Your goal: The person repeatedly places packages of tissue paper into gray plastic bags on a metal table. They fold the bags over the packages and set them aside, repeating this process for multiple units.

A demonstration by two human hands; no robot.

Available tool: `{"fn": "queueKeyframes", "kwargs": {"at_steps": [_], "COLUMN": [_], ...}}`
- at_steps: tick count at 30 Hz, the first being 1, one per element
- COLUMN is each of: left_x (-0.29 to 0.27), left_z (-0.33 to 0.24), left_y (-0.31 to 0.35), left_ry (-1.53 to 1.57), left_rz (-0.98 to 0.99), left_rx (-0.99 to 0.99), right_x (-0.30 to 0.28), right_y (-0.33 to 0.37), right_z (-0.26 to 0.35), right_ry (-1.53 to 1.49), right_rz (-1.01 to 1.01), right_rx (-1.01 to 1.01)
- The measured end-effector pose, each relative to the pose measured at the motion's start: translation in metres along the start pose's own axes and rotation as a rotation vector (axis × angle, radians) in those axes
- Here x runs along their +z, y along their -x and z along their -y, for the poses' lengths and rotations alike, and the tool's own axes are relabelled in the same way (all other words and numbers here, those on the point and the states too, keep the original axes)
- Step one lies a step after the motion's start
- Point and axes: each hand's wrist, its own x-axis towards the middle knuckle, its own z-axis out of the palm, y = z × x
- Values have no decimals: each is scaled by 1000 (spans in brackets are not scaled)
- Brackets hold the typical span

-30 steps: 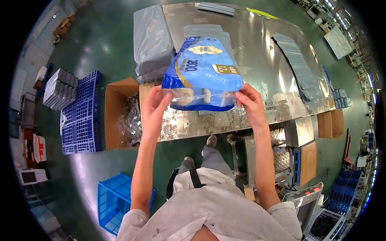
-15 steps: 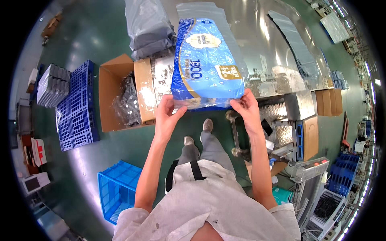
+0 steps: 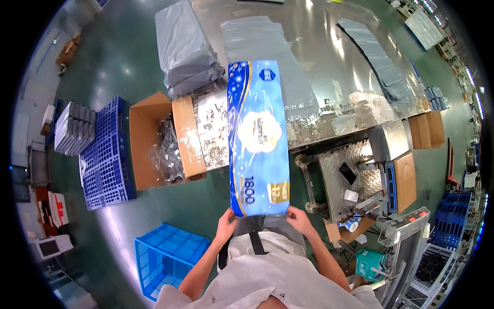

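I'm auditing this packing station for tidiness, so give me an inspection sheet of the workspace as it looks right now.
Surface: shiny metal table, reflective, partly covered by flat grey bags.
Job's things: long blue pack, held lengthwise, its far end over the table.
Clutter: heap of grey bags at the table's left end; open cardboard box with clear plastic inside; more grey bags in a row on the right.
Hands: left hand and right hand grip the pack's near end.
Cables: nothing seen.
Surroundings: green floor, blue crates, blue pallets, metal machine on the right.
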Motion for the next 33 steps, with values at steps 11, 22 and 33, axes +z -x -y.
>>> {"fn": "queueKeyframes", "kwargs": {"at_steps": [11,22,33], "left_x": [-19,51,165], "left_z": [-17,-52,-39], "left_y": [-95,-132,-99], "left_ry": [543,850,417], "left_rz": [-75,189,-240], "left_rx": [-400,-465,-323], "right_x": [26,-4,-81], "right_y": [-120,22,53], "right_z": [12,-9,-48], "right_ry": [-743,-822,-761], "right_rz": [-13,-150,-285], "right_rx": [232,273,584]}}
